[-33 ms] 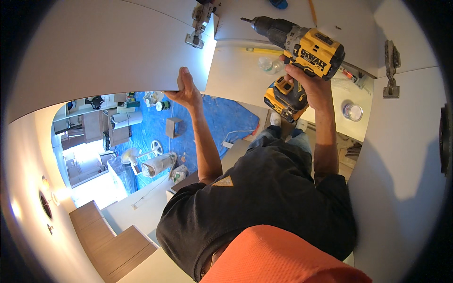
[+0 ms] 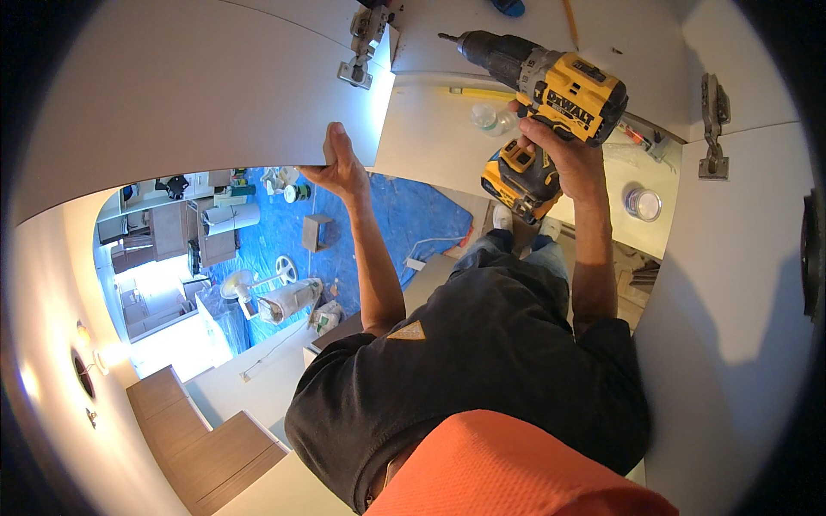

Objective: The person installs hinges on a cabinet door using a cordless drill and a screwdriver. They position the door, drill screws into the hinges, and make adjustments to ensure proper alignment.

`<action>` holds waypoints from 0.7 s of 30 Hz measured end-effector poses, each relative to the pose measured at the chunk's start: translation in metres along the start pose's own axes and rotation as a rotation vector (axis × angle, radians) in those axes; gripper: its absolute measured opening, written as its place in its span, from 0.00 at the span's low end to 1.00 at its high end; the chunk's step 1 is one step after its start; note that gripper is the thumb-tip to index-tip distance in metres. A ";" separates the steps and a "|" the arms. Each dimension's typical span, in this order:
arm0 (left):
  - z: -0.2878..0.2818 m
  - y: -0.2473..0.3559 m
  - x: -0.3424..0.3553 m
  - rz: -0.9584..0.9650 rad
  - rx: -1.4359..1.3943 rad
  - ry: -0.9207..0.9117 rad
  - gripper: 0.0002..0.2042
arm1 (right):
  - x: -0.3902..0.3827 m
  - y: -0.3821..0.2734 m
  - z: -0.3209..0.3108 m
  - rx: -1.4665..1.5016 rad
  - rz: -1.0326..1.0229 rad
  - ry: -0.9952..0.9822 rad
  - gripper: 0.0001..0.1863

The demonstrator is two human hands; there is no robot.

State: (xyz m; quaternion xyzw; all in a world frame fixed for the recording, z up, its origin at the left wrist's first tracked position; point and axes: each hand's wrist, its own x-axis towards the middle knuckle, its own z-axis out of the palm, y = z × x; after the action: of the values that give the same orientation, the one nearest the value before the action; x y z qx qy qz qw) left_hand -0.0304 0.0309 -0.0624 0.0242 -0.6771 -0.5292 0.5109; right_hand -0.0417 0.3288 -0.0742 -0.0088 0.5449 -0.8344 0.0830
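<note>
My right hand (image 2: 575, 163) is wrapped round the handle of a yellow and black cordless drill (image 2: 575, 90). The drill's bit points to the far left, and its battery hangs below my grip. At the lower edge of a pale cabinet door (image 2: 206, 95), my left hand (image 2: 342, 172) pinches the panel near its corner. The left thumb lies on the door's face; the fingers are partly hidden under the edge. Above that hand, a metal hinge (image 2: 357, 56) is fixed to the door. The drill bit is in the air, apart from the hinge.
Another pale door with a hinge (image 2: 713, 129) stands at right. Inside the cabinet lie a pencil (image 2: 570, 23) and a blue object (image 2: 508, 7). Lower down are a yellow level (image 2: 482, 93), a clear cup (image 2: 488, 119) and a round tin (image 2: 643, 205). Blue sheeting (image 2: 404, 215) covers the floor.
</note>
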 end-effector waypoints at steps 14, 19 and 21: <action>-0.001 -0.007 0.003 -0.008 -0.064 -0.033 0.20 | -0.001 0.005 0.004 -0.008 0.045 -0.007 0.14; 0.005 -0.006 0.003 -0.018 -0.081 0.017 0.19 | -0.001 0.006 0.007 -0.008 0.052 -0.018 0.14; 0.006 -0.004 0.004 -0.024 -0.072 0.000 0.20 | -0.002 0.006 0.008 -0.011 0.052 -0.021 0.14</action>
State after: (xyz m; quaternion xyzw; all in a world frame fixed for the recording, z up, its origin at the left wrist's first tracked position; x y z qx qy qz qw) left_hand -0.0381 0.0313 -0.0622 0.0140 -0.6571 -0.5594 0.5050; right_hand -0.0377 0.3193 -0.0760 -0.0040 0.5484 -0.8288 0.1105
